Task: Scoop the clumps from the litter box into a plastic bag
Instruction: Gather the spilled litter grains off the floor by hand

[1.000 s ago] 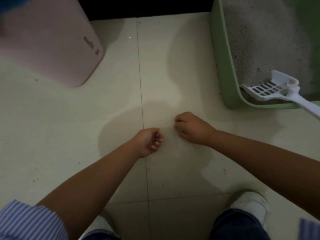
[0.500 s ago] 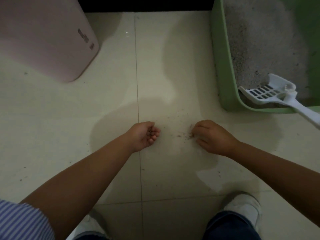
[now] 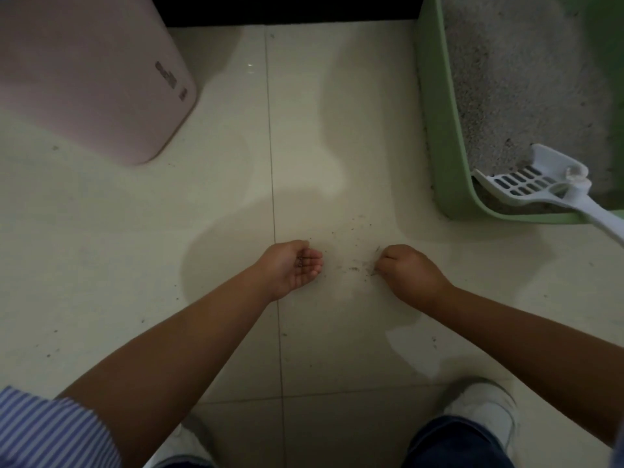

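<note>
**Head view: spilled grains gathered by hand beside the litter box**

Head view showed me crouched over the tiled floor (image 3: 101,251), picking up stray litter grains (image 3: 354,267) scattered between my hands. My left hand (image 3: 292,266) lay palm up and cupped, fingers loosely curled around a few dark grains already resting in it. My right hand (image 3: 407,270) was knuckles up with fingertips bunched down onto the floor at the edge of the scatter; whether they pinched a grain I could not tell. The green litter box (image 3: 439,136) stood near, up and to the right, grey litter inside, with the white slotted scoop (image 3: 533,185) propped in its near corner, handle hanging over the rim. No plastic bag was in view. A pink bin (image 3: 84,79) stood upper left, and white shoes (image 3: 479,410) showed below. To do this step well, I judged, the right fingertips should sweep the grains into one small heap before pinching, the cupped palm kept level and brought just beside the heap so nothing rolled off
</note>
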The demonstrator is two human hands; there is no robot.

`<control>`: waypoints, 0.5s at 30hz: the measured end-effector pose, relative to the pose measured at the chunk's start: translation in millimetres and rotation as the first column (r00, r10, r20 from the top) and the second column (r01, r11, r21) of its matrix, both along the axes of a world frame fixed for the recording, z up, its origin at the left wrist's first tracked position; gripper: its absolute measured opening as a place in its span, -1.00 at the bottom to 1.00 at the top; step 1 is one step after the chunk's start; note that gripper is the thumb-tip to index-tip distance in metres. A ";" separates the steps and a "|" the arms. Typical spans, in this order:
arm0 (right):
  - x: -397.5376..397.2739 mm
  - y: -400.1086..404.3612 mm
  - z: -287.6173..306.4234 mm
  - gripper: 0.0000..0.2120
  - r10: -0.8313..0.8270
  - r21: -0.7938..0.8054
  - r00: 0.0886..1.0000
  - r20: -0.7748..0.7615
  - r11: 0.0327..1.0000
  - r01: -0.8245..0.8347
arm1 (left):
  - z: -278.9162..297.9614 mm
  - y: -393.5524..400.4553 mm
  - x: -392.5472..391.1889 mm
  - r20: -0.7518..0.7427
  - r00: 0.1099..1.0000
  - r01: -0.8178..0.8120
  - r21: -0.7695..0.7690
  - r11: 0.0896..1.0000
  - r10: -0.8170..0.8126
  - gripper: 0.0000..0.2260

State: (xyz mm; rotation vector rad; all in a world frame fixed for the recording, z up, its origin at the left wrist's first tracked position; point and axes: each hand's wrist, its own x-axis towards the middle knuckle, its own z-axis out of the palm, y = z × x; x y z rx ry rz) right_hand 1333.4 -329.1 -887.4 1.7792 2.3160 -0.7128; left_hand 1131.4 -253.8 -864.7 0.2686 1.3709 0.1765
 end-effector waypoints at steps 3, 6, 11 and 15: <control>-2.3 2.0 7.2 -0.93 0.065 0.101 0.998 0.017 0.993 -0.066 | -0.4 1.8 1.4 0.011 1.000 -0.025 -0.009 1.000 0.025 -0.66; -2.2 1.6 7.8 -0.83 0.128 0.162 0.989 0.067 0.977 -0.138 | -0.2 2.0 3.3 0.018 0.999 -0.044 -0.020 0.999 0.045 -0.66; -8.9 6.1 14.0 -0.86 0.145 0.046 0.984 0.108 0.988 -0.151 | 2.5 1.0 3.8 0.022 0.997 -0.078 -0.030 0.997 0.078 -0.65; -18.1 11.1 17.8 -0.82 -0.207 0.039 0.978 -0.029 0.977 0.208 | 5.4 -0.3 3.3 0.056 0.996 -0.071 -0.053 0.996 0.074 -0.63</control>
